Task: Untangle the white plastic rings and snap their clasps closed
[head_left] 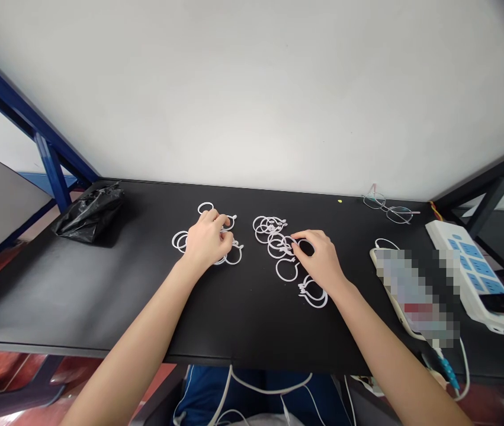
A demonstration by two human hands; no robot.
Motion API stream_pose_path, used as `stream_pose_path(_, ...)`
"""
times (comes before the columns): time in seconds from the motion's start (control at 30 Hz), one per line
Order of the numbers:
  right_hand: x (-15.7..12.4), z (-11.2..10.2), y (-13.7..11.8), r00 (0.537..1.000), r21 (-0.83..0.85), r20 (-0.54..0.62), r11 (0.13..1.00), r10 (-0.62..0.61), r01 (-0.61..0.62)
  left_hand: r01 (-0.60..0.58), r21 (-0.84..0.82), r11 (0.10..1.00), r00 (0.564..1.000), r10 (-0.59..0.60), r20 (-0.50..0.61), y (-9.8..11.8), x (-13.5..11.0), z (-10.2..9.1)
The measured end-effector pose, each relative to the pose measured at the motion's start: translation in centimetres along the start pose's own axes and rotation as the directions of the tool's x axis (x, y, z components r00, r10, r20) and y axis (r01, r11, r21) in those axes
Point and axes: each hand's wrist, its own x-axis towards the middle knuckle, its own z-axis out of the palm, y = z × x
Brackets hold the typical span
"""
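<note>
My left hand point(209, 238) lies palm down over a loose group of thin white open rings with small clasp-like ends. Its fingers are curled, with thumb and index finger bent toward each other; what is between them is hidden. One white ring point(234, 254) shows beside the thumb and another point(205, 204) beyond the knuckles. On the right, my right hand point(318, 254) pinches a white ring point(288, 239) between thumb and fingers, at the edge of a second cluster. Overlapping rings point(266, 218) extend beyond it, and a few more point(316, 306) lie below the wrist.
The black tabletop point(100, 296) meets a pale wall. A crumpled black plastic bag point(92, 213) sits far left. To the right are eyeglasses point(385, 207), a phone point(394, 302) with a cable, and a white power strip point(465, 266) with blue sockets. White cables hang by the front edge.
</note>
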Motion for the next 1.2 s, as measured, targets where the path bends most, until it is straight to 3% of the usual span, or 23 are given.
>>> stream_pose_path(0.1, 0.2, -0.1, 0.6, 0.999, -0.054, -0.013, 0.998, -0.029, 0.028, -0.006, -0.017, 1.0, 1.0, 0.006, -0.019, 0.0, 0.0, 0.0)
stream_pose_path(0.4, 0.2, 0.1, 0.8, 0.997, 0.009, -0.07, 0.999, -0.031, 0.032, -0.073, -0.022, 0.997, 0.987, 0.069, -0.143, 0.1, -0.1, 0.3)
stream_pose_path(0.57, 0.0, 0.2, 0.2, 0.976, 0.076, -0.215, 0.996, -0.032, 0.05, -0.17, -0.045, 0.984, 0.962, 0.156, -0.225, 0.7, -0.2, 0.2)
stream_pose_path(0.7, -0.1, 0.2, -0.7, 0.908, 0.336, -0.394, 0.942, 0.139, 0.001, -0.304, -0.101, 0.947, 0.918, 0.263, -0.298, 2.3, -0.7, -0.1)
stream_pose_path(0.8, 0.1, -0.1, -1.2, 0.816, 0.45, -0.523, 0.893, 0.245, 0.021, -0.45, -0.144, 0.881, 0.851, 0.374, -0.369, 3.5, -1.3, -0.1)
stream_pose_path(0.87, 0.3, -0.3, -1.4, 0.772, 0.531, -0.541, 0.847, 0.333, 0.007, -0.543, -0.165, 0.823, 0.796, 0.443, -0.412, 4.0, -1.7, -0.1)
stream_pose_path(0.97, 0.8, -0.6, -2.3, 0.805, 0.708, -0.372, 0.702, 0.463, -0.077, -0.642, -0.211, 0.737, 0.732, 0.509, -0.452, 4.7, -2.0, -0.2)
stream_pose_path(1.03, 1.4, -1.1, -3.8, 0.865, 0.803, -0.168, 0.575, 0.472, -0.158, -0.652, -0.284, 0.703, 0.737, 0.501, -0.453, 5.6, -1.8, -0.6)
stream_pose_path(1.13, 2.6, -2.5, -7.1, 0.933, 0.885, 0.078, 0.406, 0.353, -0.227, -0.654, -0.374, 0.657, 0.745, 0.477, -0.466, 7.6, -0.4, -2.2)
stream_pose_path(1.2, 3.7, -4.0, -9.5, 0.964, 0.911, 0.147, 0.349, 0.22, -0.219, -0.714, -0.355, 0.603, 0.682, 0.488, -0.544, 9.1, 1.2, -4.0)
